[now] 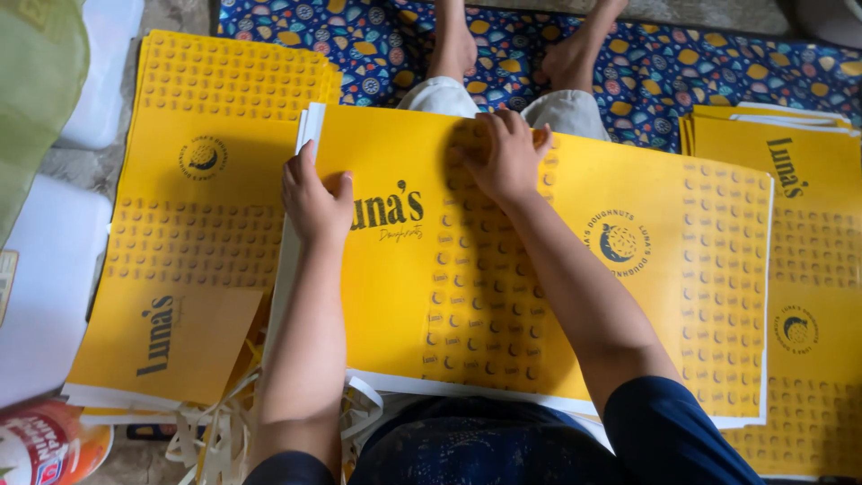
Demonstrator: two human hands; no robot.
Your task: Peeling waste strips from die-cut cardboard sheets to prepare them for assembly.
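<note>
A large yellow printed sheet point(628, 296) lies on top of a stack across my lap. My left hand point(314, 199) rests on its left part, fingers curled over the sheet near the stack's left edge. My right hand point(505, 157) presses down flat on the sheet's far edge, near the middle. The white edges of the sheets below point(310, 126) show at the stack's left side. Whether either hand pinches the sheet is not clear.
Another pile of yellow sheets point(197, 224) lies at the left, a third point(808, 269) at the right. A patterned blue mat point(718, 72) covers the floor ahead, with my bare feet point(575, 54) on it. White strips point(224, 431) and a red-and-white container point(40, 445) lie at lower left.
</note>
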